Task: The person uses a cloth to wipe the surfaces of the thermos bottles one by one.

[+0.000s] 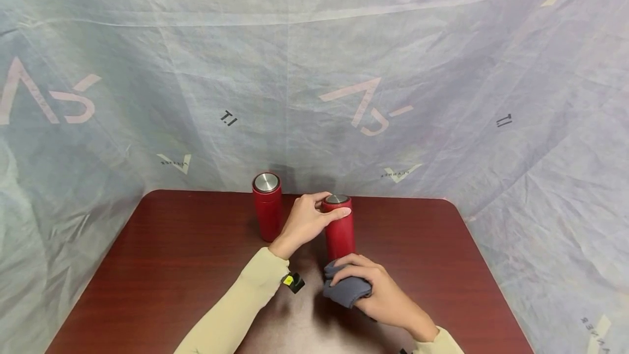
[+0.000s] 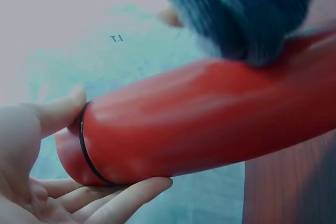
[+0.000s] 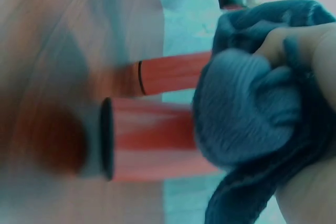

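Note:
A red thermos flask (image 1: 340, 236) with a silver-topped lid is in front of me, its lower end hidden in the head view by the cloth. My left hand (image 1: 307, 220) grips it around the lid end, thumb on one side and fingers on the other, as the left wrist view also shows. My right hand (image 1: 380, 288) holds a bunched grey cloth (image 1: 348, 288) against the flask's side. In the right wrist view the flask's dark-rimmed base (image 3: 107, 140) faces the tabletop; I cannot tell whether it touches. To the left, a second red flask (image 1: 268, 214) stands upright.
The dark red-brown wooden table (image 1: 162, 266) has rounded back corners. A pale printed fabric sheet (image 1: 295, 70) hangs behind the table and along both sides. On the left sleeve's cuff sits a small black device (image 1: 295, 282) with a yellow mark.

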`<state>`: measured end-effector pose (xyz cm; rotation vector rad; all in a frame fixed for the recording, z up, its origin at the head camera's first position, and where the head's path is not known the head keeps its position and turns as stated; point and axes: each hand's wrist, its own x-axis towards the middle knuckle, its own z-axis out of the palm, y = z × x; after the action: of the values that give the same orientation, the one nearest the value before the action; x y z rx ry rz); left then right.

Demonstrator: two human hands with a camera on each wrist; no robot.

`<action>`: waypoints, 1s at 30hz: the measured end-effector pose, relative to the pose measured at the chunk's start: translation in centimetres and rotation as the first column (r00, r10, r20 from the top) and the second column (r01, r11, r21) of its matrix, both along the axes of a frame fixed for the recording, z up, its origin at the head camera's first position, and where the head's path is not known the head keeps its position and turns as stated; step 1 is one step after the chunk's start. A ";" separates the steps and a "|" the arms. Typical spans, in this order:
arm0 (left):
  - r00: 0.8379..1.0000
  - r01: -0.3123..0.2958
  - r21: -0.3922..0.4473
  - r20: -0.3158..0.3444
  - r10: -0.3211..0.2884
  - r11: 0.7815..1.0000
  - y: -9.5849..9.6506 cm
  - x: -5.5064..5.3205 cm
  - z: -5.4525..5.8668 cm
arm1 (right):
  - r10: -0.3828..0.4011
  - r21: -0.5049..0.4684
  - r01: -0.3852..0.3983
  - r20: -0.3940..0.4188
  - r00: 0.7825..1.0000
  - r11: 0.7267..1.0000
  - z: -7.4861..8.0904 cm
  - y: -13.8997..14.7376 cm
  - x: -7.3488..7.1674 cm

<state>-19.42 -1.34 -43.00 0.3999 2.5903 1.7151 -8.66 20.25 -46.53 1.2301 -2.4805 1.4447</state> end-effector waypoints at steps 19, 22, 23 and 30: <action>0.989 0.050 0.008 -0.136 -0.048 0.999 0.3 0.7 0.2 | -0.219 -0.268 0.285 0.252 0.943 0.920 -4.2 8.3 -1.9; 0.985 0.064 0.011 -0.162 -0.061 0.998 0.5 0.7 0.0 | -0.253 -0.282 0.318 0.242 0.937 0.905 -4.2 8.9 -2.5; 0.983 0.072 0.016 -0.172 -0.068 0.997 0.5 0.7 0.0 | -0.262 -0.288 0.329 0.247 0.933 0.899 -4.2 9.0 -2.6; 0.978 0.079 0.028 -0.193 -0.072 0.996 0.8 0.8 -0.3 | -0.297 -0.324 0.390 0.301 0.906 0.862 -3.8 9.2 -3.9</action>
<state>-18.60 -0.57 -43.33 0.6890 2.6348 1.7825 -12.51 29.49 -50.34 0.5314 -2.2344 1.9284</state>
